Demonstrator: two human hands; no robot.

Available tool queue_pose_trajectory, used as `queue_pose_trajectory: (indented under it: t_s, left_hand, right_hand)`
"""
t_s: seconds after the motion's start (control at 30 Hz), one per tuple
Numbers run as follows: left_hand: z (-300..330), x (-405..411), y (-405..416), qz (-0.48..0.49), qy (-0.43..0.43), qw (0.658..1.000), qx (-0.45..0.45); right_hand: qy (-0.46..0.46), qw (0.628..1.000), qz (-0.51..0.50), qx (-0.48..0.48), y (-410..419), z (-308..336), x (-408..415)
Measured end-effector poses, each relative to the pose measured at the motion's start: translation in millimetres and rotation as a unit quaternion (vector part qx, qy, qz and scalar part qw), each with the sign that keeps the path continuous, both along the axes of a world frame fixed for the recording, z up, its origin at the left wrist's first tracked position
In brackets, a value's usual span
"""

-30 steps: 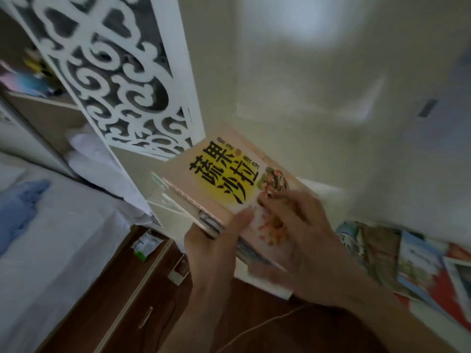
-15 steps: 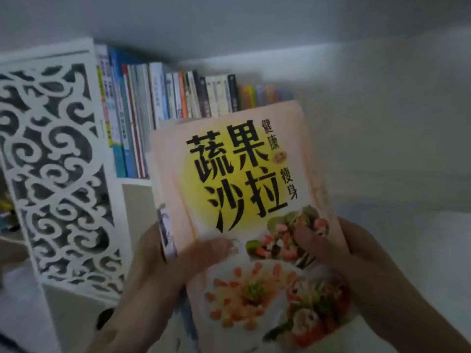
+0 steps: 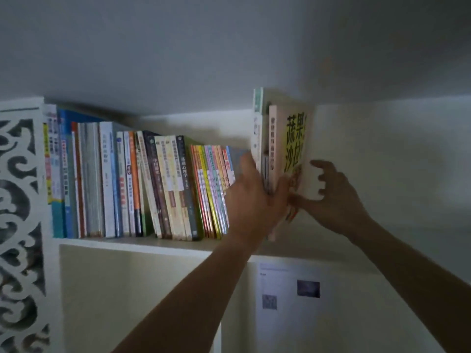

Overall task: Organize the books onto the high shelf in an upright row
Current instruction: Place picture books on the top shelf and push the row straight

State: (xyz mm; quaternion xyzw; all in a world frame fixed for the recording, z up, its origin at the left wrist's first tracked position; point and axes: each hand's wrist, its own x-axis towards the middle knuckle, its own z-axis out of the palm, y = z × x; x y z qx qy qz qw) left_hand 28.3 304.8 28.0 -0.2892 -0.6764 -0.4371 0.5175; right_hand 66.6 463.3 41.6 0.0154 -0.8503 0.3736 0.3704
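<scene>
Several books stand in a row on the high white shelf, the right ones leaning left. To the right of that row a small stack of books is held upright, its outer cover pink and yellow with black characters. My left hand grips the stack from the left side near its lower half. My right hand touches the stack's right cover with thumb and fingertips, the other fingers curled apart. The stack's bottom edge is hidden behind my hands.
A white carved lattice panel closes the shelf's left end. The ceiling hangs close above the books. Below the shelf is a white compartment, with a printed sheet on its back wall. Bare shelf board extends to the right of the stack.
The view rose from the bed and floor to the high shelf. The books went from flat in my hands to upright at the right end of the row.
</scene>
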Motion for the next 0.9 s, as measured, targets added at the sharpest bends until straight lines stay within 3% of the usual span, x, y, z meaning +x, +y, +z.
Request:
queue_pose_trajectory:
  t_s: [0.1,0.17,0.37,0.53,0.67,0.8,0.9]
  left_hand:
    - [-17,-18,10,0.026,-0.026,0.999,-0.016]
    - [-18,-24,11,0.038,-0.072,0.996,-0.033]
    - [-29,-36,-16,-0.040,-0.083,0.984,-0.153]
    - [-30,-45,-40,0.125,-0.013,0.967,-0.222]
    - [-33,-49,-58,0.158,0.091,0.965,-0.189]
    - [-37,-61,-64,0.069,0.075,0.984,-0.145]
    - [-37,-64,-64,0.055,0.070,0.988,-0.129]
  right_hand:
    - [-0.071,0.981,0.182,0.007,-12,-21,-2]
    - [-0.066,0.975,0.211,0.018,-10,-32,-11]
    - [-0.032,0.979,0.201,-0.016,-25,-31,-22]
    - [-0.058,0.977,0.204,-0.004,-24,-31,-29]
    - [-0.042,0.980,0.196,-0.001,-31,-34,-31]
    - [-0.037,0.983,0.182,0.012,-39,-37,-43]
    - [-0.025,0.986,0.166,-0.001,-44,-43,-47]
